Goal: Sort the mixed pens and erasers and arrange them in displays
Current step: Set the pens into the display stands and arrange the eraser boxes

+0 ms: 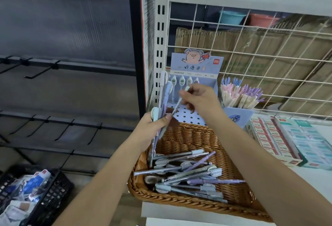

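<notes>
Wicker, brown and tightly woven, makes up the basket (179, 199) sitting at the front edge of the white shelf (316, 180), and a jumble of loose pens (188, 171) in grey, pale blue and lilac lies across its bottom. Above its back left corner the left hand (152, 125) has its fingers curled round a bundle of pens (164, 98), which stands nearly upright with the caps at the top and the tips pointing down toward the basket. Just to the right of it, the right hand (199, 98) pinches a single pale pen (177, 106) between thumb and fingertips; that pen slants down to the left, over the perforated tray (190, 117) of a light blue display box (196, 65) with a cartoon pig on its header card. A few capped pens (181, 82) already stand in the tray's back row, hard against the header. Beside that box, further right, another holder is packed with pastel pink, blue and purple pens (237, 94). On the shelf to the right, well apart from the hands, red-and-white eraser boxes (273, 135) lie next to teal eraser boxes (309, 135). A wire grid (269, 64) backs the shelf, with cardboard (233, 42) behind it. Down on the floor to the left sits a black crate (57, 186) of packets.
</notes>
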